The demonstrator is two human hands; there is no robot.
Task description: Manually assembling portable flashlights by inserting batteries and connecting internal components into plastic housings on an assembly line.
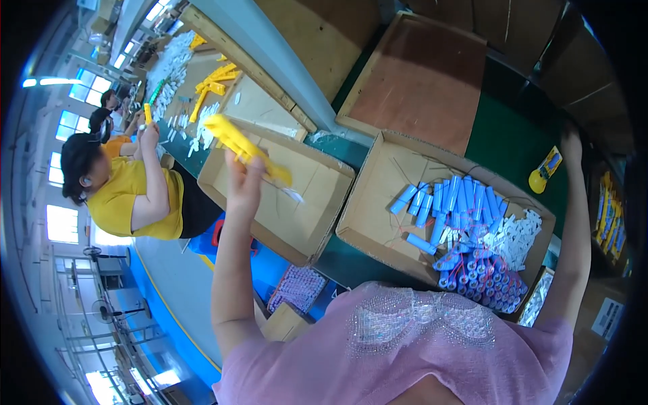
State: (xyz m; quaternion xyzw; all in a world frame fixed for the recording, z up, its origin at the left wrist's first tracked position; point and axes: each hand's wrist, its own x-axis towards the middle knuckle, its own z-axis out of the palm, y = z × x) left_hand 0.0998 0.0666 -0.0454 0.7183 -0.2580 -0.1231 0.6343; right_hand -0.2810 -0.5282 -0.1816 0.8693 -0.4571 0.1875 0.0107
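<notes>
My left hand (244, 183) is raised over a shallow cardboard tray and grips a long yellow plastic casing (233, 138), slightly blurred. A small white piece (293, 195) shows below the casing's lower end; whether it is attached I cannot tell. My right hand (572, 140) reaches far out to the right over the green tabletop, its fingers dark and hard to make out. Beside it lies a yellow plastic piece with a rounded end (538, 181) and a patterned insert. Whether that hand holds anything is not visible.
Before me, a cardboard tray (364, 233) contains blue cylindrical cells (453, 196) with wires and white strips (520, 236). The other tray (307, 236) stands left of it. A wooden board (422, 74) lies behind. At left, a person in yellow (138, 199) works by yellow parts (214, 84).
</notes>
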